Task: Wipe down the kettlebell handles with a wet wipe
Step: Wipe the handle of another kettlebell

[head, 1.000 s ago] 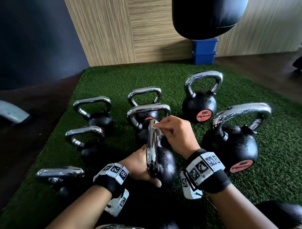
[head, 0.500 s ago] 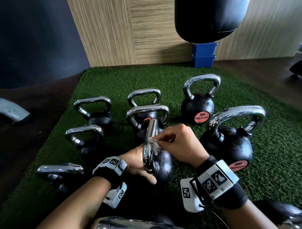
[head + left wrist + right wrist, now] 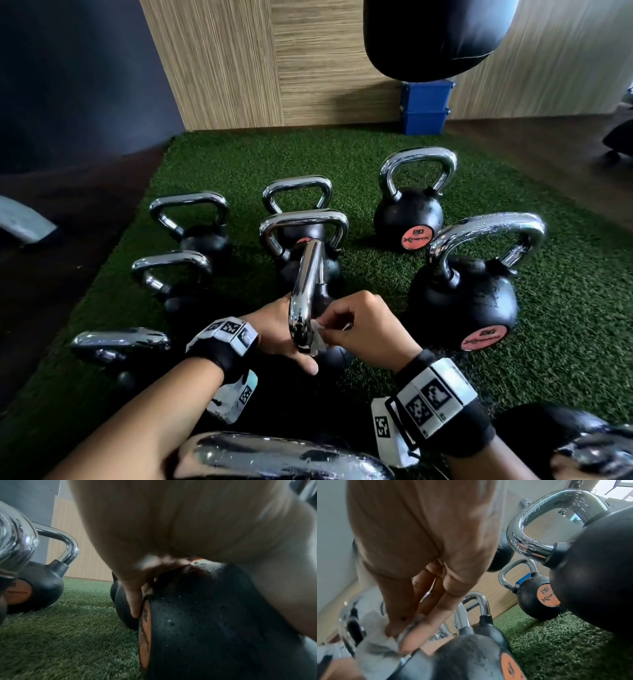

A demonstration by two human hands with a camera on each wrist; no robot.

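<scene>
A black kettlebell (image 3: 205,615) stands mid-mat, its chrome handle (image 3: 306,287) seen edge-on in the head view. My left hand (image 3: 277,329) grips its round body from the left, thumb wrapped over the near side; in the left wrist view the fingers (image 3: 134,601) reach down beside the orange label. My right hand (image 3: 329,334) pinches a white wet wipe (image 3: 317,339) against the near lower end of that handle. In the right wrist view, thumb and fingers (image 3: 412,639) squeeze the crumpled wipe (image 3: 376,650) beside the chrome bar (image 3: 349,626).
Several other chrome-handled kettlebells crowd the green turf mat (image 3: 565,325): a large wet one (image 3: 472,294) close on the right, a "20" one (image 3: 409,219) behind, smaller ones on the left (image 3: 188,219). Another handle (image 3: 274,455) lies just below my arms. A black punch bag (image 3: 438,34) hangs over blue boxes (image 3: 424,106).
My right hand has slid the wipe along the handle from its far top end to the near lower end. The left hand keeps its hold on the body.
</scene>
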